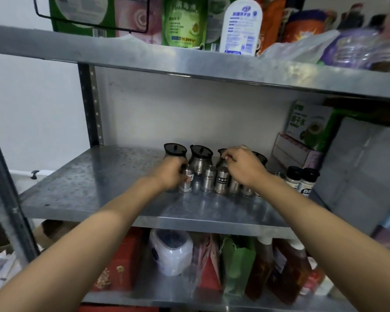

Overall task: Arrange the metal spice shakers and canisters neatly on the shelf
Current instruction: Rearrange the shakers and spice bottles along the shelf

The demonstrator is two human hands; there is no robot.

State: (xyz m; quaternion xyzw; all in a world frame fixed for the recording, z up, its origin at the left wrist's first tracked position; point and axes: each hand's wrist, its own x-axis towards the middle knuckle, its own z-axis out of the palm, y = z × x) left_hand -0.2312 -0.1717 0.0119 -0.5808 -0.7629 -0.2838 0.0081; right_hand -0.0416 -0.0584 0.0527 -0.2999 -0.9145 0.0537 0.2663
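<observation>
Head view, left hand (170, 174) gripping metal shaker (186, 180), canisters (200, 159) upright behind

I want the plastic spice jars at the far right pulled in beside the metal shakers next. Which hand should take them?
Probably the right hand. It is over the right end of the shaker row, and the spice jars stand just beyond it. The left hand grips the leftmost shaker and would have to cross over.

It looked like a home storeroom: metal shelves (189, 61) held soap refill bags (184, 21), sauce bottles (286, 271) at lower right, and boxes (311, 124).
</observation>
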